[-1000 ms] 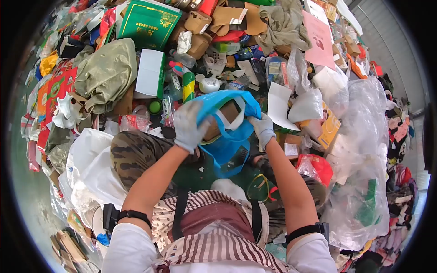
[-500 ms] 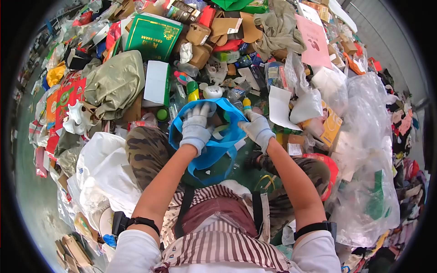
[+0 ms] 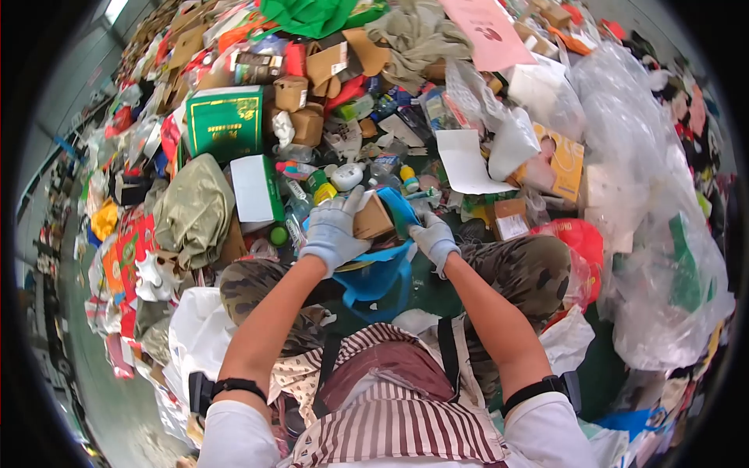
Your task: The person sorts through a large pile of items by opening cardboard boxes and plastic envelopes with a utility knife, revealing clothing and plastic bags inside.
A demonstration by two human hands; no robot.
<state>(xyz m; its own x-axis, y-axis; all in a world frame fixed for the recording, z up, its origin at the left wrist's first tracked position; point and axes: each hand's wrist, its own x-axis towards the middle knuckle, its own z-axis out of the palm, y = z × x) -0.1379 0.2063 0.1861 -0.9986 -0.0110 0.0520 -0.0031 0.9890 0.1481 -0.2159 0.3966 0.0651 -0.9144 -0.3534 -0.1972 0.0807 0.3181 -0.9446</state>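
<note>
A blue fabric bag [image 3: 370, 282] sags between my knees with its mouth facing up and away from me. My left hand [image 3: 335, 232], in a pale glove, has its fingers along the left side of a small brown cardboard box [image 3: 373, 218] at the bag's mouth. At the bag's right edge, my right hand [image 3: 432, 239], gloved too, pinches the blue rim. The bag's inside is mostly hidden behind the box and my left hand. Just beyond lie a white rounded container [image 3: 347, 177] and a yellow-capped bottle [image 3: 409, 179].
Mixed waste is piled in front and on both sides. A green box [image 3: 226, 123] and a white-and-green box [image 3: 256, 189] lie to the left. Clear plastic sheeting [image 3: 644, 195] spreads along the right. White plastic [image 3: 204, 331] lies by my left leg.
The brown cardboard box now shows at the bag's mouth, beside my left hand, which was over the bag's opening before. The bag's rim has folded lower. My view has shifted.
</note>
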